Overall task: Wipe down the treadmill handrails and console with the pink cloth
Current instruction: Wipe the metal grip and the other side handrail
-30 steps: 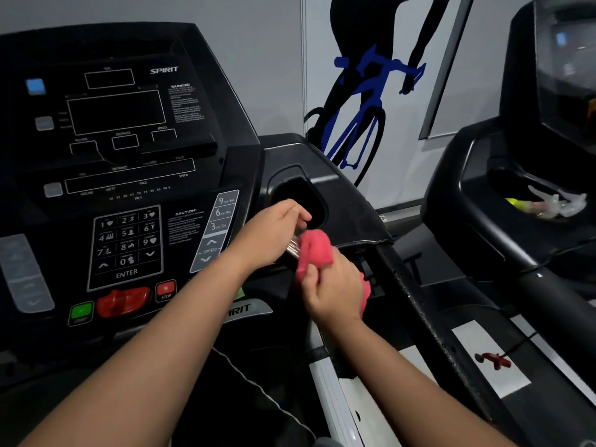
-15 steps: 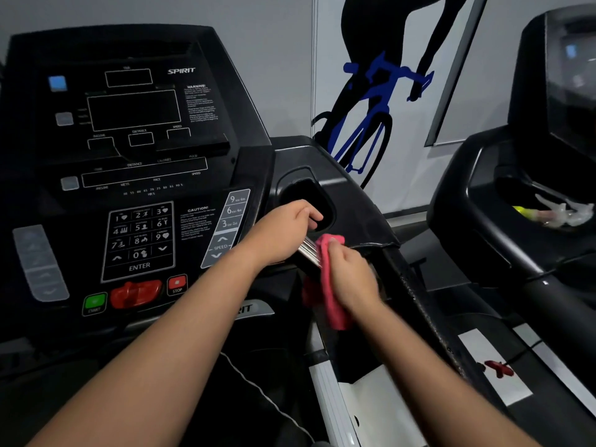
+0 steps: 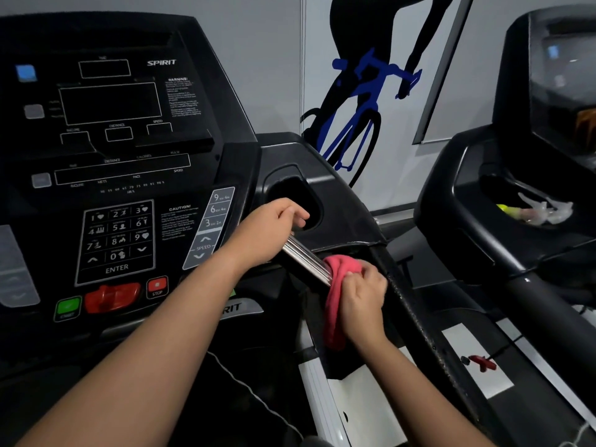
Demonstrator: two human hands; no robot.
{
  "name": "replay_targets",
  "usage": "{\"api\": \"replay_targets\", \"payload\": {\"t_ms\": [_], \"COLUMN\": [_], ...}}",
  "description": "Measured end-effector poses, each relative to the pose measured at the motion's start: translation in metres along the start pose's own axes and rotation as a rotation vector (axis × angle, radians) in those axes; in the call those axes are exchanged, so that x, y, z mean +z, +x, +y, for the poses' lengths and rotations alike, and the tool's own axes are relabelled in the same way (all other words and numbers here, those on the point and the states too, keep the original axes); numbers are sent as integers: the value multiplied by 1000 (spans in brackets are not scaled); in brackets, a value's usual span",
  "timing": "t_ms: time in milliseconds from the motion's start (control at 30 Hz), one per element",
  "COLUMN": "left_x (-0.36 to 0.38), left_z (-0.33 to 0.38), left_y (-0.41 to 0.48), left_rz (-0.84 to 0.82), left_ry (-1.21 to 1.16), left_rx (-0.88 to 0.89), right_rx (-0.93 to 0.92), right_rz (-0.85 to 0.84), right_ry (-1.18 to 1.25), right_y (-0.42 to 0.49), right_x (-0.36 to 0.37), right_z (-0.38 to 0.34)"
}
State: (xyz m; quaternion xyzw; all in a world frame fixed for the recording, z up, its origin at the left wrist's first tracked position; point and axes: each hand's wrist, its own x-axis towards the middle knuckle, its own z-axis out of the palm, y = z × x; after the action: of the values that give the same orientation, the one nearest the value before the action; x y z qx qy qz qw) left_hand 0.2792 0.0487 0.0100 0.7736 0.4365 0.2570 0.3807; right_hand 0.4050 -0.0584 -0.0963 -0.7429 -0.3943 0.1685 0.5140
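Note:
A black treadmill console (image 3: 109, 162) fills the left, with a keypad and a red stop key. A short silver grip bar (image 3: 306, 256) slants down to the right below the cup holder (image 3: 300, 201). My left hand (image 3: 271, 230) grips the bar's upper end. My right hand (image 3: 362, 293) holds the pink cloth (image 3: 337, 298) wrapped over the bar's lower end; the rest of the cloth hangs down. The black right handrail (image 3: 419, 314) runs down just right of my right hand.
A second treadmill (image 3: 516, 195) stands at the right, its tray holding a clear spray bottle (image 3: 541, 211). A red safety clip (image 3: 482, 362) lies on the white side rail. A cyclist graphic (image 3: 364, 101) covers the wall behind.
My right hand has slid the pink cloth down the silver bar towards its lower end, uncovering more metal. My left hand has kept its grip at the top.

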Motion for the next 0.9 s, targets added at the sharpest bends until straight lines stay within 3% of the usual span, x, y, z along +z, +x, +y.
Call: {"api": "replay_targets", "payload": {"t_ms": [67, 167, 267, 467, 667, 900], "left_x": [0, 1, 2, 3, 3, -2], "left_z": [-1, 0, 2, 3, 4, 10], "left_y": [-1, -2, -3, -2, 0, 0], "left_rz": [17, 49, 63, 73, 64, -10], "left_ry": [15, 54, 51, 52, 48, 105], "left_rx": [1, -14, -30, -48, -50, -45], "right_rx": [210, 326, 499, 608, 536, 611], "right_rz": [8, -191, -212, -201, -175, -83], "right_ry": [59, 222, 246, 290, 171, 353], "right_y": [-10, -14, 1, 34, 48, 39], "right_x": [-7, -1, 16, 20, 17, 10], "right_z": [-7, -14, -18, -10, 2, -21]}}
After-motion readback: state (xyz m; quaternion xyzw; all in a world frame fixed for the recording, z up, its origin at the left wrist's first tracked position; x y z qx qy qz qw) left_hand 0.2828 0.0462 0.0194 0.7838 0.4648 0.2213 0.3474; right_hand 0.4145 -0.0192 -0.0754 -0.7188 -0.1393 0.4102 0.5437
